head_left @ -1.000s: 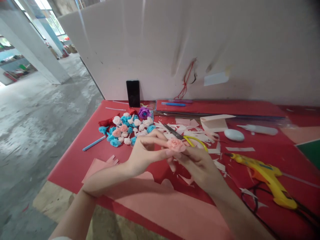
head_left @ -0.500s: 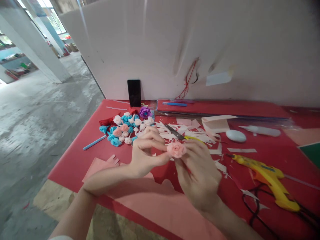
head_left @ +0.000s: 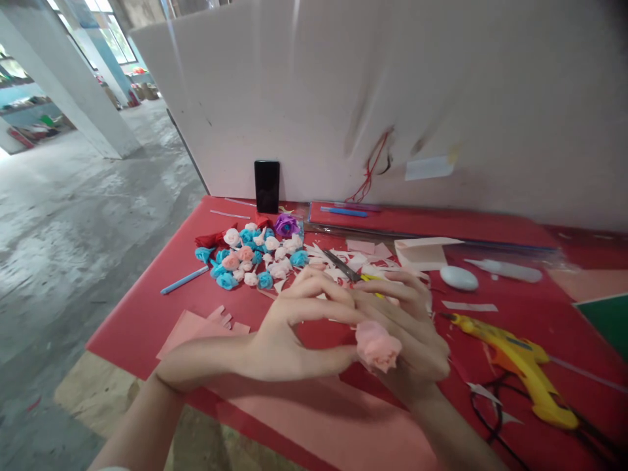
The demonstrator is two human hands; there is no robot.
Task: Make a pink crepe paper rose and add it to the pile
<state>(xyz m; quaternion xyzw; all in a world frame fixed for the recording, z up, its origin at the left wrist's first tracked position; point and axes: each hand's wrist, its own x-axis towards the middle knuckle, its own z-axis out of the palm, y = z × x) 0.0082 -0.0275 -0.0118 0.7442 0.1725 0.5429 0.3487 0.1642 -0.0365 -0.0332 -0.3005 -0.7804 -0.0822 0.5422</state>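
Note:
A pink paper rose [head_left: 377, 345] is held between my two hands above the table, its open bloom tipped toward me. My left hand [head_left: 307, 327] pinches the rose's left side between thumb and forefinger. My right hand [head_left: 409, 327] is closed around its base from the right, and the bloom hides part of those fingers. Behind my hands lie scissors [head_left: 341, 265] with yellow handles among white paper strips. Under my wrists spreads a large pink paper sheet [head_left: 314, 418].
Several white, blue and pink paper roses [head_left: 245, 258] are heaped at left, beside a purple rose [head_left: 287, 225]. A yellow glue gun [head_left: 520, 366] with a black cord lies at right. A phone [head_left: 267, 187] leans on the white board. A blue pen [head_left: 184, 280] lies near the left edge.
The rose has come lower, closer and to the right, and its bloom has turned from facing me to tilting downward. Both hands have moved with it.

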